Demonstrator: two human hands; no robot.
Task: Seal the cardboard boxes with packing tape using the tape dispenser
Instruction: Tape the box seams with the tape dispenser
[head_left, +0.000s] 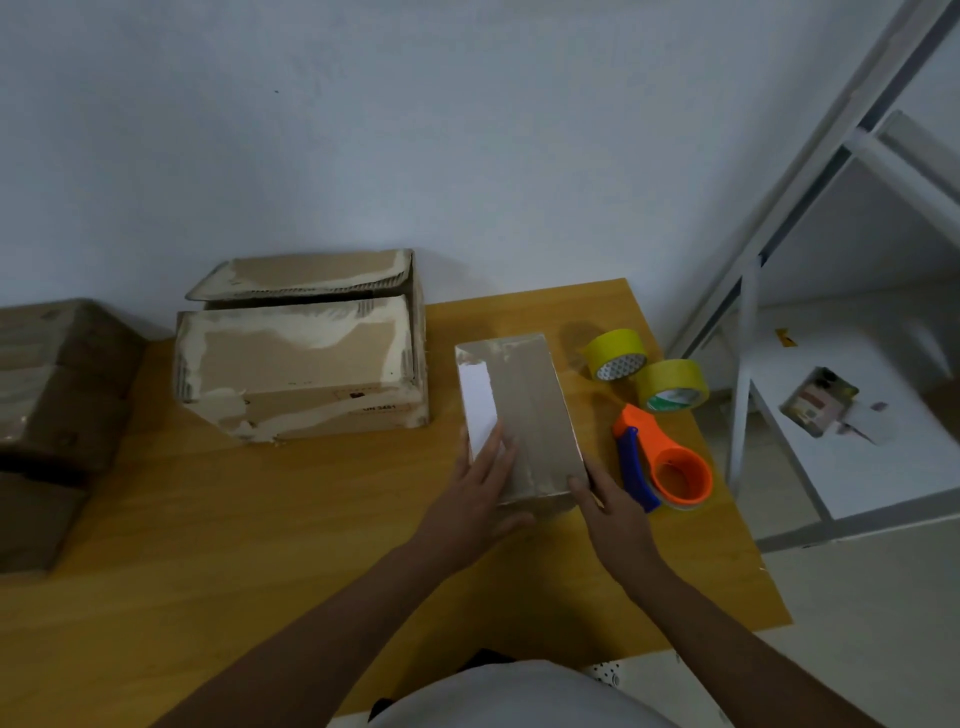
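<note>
Small box (524, 415), flaps closed, apparently untaped: left hand (480, 499) flat on top, right hand (610, 512) flat against its side. Tape dispenser (660, 460) unused; larger box (301, 358) gapes.

No legible txt, all blurred.

Wooden table (208, 545) vs pale wall (363, 130); white metal shelf (857, 467) at right w/ small carton (820, 408).
</note>
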